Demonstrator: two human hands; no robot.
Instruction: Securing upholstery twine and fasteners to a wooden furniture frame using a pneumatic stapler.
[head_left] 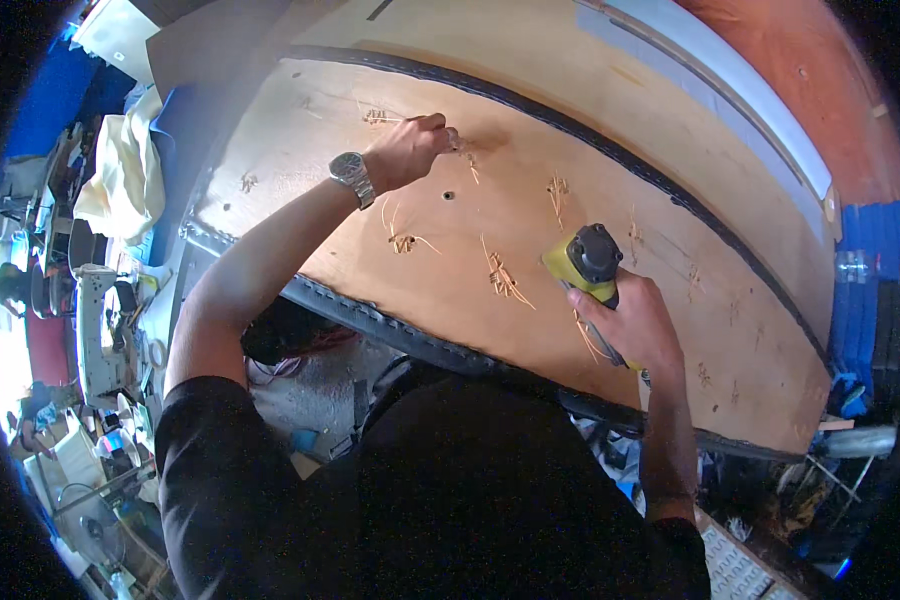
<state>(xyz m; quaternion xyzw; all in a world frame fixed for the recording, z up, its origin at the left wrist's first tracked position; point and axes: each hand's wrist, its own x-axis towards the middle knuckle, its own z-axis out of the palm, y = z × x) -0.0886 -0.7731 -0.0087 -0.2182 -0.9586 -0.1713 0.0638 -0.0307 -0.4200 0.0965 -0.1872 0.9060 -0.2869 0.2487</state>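
Note:
A plywood panel (360,210) edged with dark stapled upholstery lies in front of me, dotted with tufts of tan string. Near its far side my left hand (417,152), with a metal watch on the wrist, is closed in a pinch on a string (473,168); the fingertips partly hide the pinched end. My right hand (642,318) is wrapped round the handle of a yellow and black staple gun (582,262), its nose pointing left over the panel. Between the hands are a small hole (448,195) and a knotted tuft of string (503,276).
Another curved wooden panel (560,75) with a dark edge stands beyond. A cluttered bench along the left holds a cream cloth (125,175) and a sewing machine (95,325). Dark padded trim (400,325) runs along the panel's near edge, close to my body.

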